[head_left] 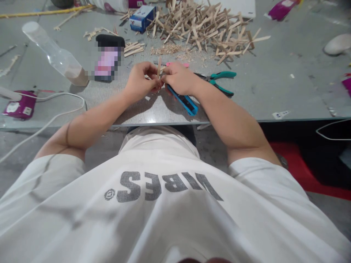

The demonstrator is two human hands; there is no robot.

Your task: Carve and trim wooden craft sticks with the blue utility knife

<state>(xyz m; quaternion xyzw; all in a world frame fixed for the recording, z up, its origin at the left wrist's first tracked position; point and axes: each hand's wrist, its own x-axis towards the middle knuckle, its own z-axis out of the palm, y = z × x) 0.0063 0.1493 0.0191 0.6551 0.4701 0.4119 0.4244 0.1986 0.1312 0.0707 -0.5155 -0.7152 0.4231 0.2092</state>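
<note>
My left hand (142, 81) is closed, its fingertips pinching a thin wooden craft stick (159, 65) that points up away from me. Beside it, my right hand (179, 77) is curled with its fingertips meeting those of the left at the stick's near end. A blue utility knife (186, 102) sticks out from under the right palm toward the table edge, with fingers around it; its blade end is hidden. Just right of that wrist lie pliers with teal handles (223, 75), opened apart. Beyond the right hand a pink strip (181, 64) shows partly.
A large heap of wooden sticks (203, 25) covers the back, with wood shavings (167, 49) before it. Left are a phone (106, 64), a clear bottle (61, 60), loose sticks (134, 48), a blue box (142, 18), a purple packet (20, 105) and a white cable (57, 94).
</note>
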